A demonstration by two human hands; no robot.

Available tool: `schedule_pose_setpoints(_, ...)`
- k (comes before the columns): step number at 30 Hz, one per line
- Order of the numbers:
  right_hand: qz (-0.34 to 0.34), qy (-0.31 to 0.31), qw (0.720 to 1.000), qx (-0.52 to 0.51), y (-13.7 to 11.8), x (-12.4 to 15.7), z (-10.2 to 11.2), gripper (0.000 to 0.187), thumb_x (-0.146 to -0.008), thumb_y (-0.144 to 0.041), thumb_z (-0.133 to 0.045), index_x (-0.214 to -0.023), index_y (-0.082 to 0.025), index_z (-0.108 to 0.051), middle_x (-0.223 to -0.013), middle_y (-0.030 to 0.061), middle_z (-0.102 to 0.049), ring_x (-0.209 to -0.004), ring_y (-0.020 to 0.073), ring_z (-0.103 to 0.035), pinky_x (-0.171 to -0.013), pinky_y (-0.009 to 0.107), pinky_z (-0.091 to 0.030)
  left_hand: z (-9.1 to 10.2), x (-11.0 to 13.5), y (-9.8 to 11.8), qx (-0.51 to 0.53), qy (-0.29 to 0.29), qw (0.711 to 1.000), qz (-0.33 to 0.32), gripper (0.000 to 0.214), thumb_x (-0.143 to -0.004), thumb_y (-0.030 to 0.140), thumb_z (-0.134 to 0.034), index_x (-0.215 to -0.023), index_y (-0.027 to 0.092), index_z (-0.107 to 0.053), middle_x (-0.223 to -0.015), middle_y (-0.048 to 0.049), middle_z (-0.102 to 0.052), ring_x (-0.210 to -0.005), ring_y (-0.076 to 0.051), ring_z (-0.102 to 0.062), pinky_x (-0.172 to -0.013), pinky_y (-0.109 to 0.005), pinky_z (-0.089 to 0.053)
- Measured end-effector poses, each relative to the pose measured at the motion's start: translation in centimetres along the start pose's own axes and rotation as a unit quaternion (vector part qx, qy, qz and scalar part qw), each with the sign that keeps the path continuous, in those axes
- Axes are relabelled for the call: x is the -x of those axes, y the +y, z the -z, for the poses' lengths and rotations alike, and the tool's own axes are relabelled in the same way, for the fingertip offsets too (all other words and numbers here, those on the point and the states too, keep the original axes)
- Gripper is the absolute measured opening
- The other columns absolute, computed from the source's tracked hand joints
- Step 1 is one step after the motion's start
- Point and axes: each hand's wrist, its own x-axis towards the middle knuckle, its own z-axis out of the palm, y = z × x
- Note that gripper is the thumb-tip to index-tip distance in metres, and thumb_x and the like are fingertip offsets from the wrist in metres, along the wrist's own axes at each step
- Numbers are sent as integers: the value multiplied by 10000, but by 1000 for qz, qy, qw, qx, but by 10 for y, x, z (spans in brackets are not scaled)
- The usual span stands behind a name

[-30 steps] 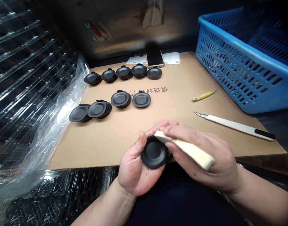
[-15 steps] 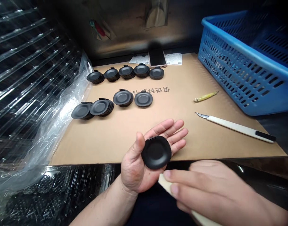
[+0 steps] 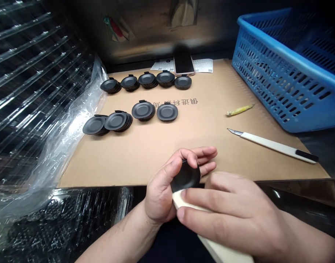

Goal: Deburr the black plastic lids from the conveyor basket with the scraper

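My left hand [image 3: 164, 186] curls around a round black disc part [image 3: 187, 176], thumb over its top edge, just above the near edge of the cardboard sheet [image 3: 145, 153]. A cream-white block [image 3: 208, 241] is gripped in my right hand [image 3: 235, 215], and its tip presses against the lower rim of the disc. Most of the block is hidden under my fingers.
Stacks of the same black discs sit in two rows, a far row [image 3: 147, 80] and a nearer row [image 3: 129, 118]. A white craft knife [image 3: 274, 146], a yellow tool [image 3: 238, 110], a phone [image 3: 184, 64], a blue basket [image 3: 288, 69] at right, and clear plastic trays [image 3: 33, 91] at left surround them.
The block left the disc's top, dropped below my left palm, and now touches the disc's lower rim. My left fingers went from flat open to curled round the disc.
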Motion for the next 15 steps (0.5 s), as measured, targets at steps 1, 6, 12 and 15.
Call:
schedule_pose_setpoints(1, 2, 8, 1000, -6, 0, -1, -2, 221, -1001, -92, -559, -1190, -116, -670, -1092, 99, -762, -935, 201, -662, -841, 372, -564, 0, 0, 0, 6, 11, 1000, -2, 304, -1007, 366, -506, -878, 155, -685, -1326, -159, -662, -1393, -333, -525, -1176, -475, -421)
schedule_pose_setpoints(6, -13, -43, 999, 1, 3, 9, 9, 279, -1006, -73, -514, -1245, -72, -659, -1215, 117, -735, -970, 187, -634, -808, 335, -528, -1, -2, 1, 46, 34, 998, 0, 288, -1000, 345, -529, -864, 142, -683, -1331, -144, -642, -1348, -332, -569, -1150, -474, -465)
schedule_pose_setpoints(12, 5, 12, 999, 35, -3, 1, -2, 243, -973, -70, -599, -1202, -98, -677, -1174, 100, -758, -912, 211, -646, -740, 370, -528, -1, -1, -1, 18, 42, 999, -7, 303, -1023, 350, -503, -903, 143, -689, -1444, -136, -569, -1442, -340, -482, -1178, -463, -445)
schedule_pose_setpoints(15, 0, 11, 1000, 22, -2, 1, -4, 240, -992, -88, -569, -1212, -99, -666, -1158, 125, -752, -930, 213, -659, -770, 374, -541, 0, 0, 0, 27, 44, 999, 0, 305, -1026, 336, -492, -897, 138, -685, -1412, -145, -591, -1421, -343, -508, -1169, -468, -454)
